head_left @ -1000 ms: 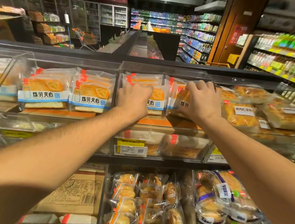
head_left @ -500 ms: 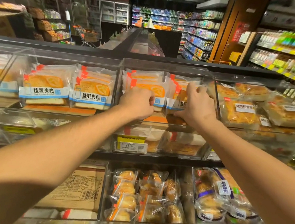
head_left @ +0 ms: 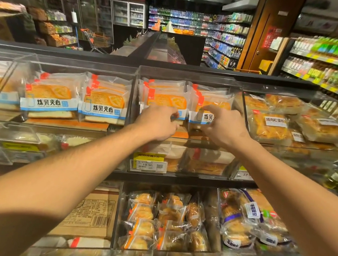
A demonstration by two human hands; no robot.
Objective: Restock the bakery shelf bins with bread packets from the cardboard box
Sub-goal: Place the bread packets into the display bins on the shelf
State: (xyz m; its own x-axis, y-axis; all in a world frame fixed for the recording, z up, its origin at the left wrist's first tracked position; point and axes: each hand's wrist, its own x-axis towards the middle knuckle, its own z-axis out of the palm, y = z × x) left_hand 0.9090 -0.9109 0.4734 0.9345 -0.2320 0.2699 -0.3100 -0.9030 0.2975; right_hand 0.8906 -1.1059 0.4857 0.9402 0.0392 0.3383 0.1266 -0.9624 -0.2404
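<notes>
The left hand's [head_left: 157, 122] fingers are curled inward at the front edge of the middle clear bin [head_left: 191, 77] on the upper shelf, their tips bunched against the lower edge of the left bread packet [head_left: 167, 101]; whether they actually pinch its wrapper cannot be told, since the knuckles hide the tips. The right hand [head_left: 223, 128] has its fingers spread and bent, the forefinger stretched across the blue-and-white label of the right bread packet [head_left: 211, 103] and the thumb low beside the label's left end, so the packet's front face lies under the fingertips. Both packets stand upright, side by side at the front of rows of like packets in that bin. A yellow-and-white price tag [head_left: 149, 162] hangs on the shelf edge below the hands. The next bin to the left [head_left: 75, 65] holds two rows of the same toast packets. On the lower shelf, at the left, a cardboard box [head_left: 94, 212] shows its printed label.
</notes>
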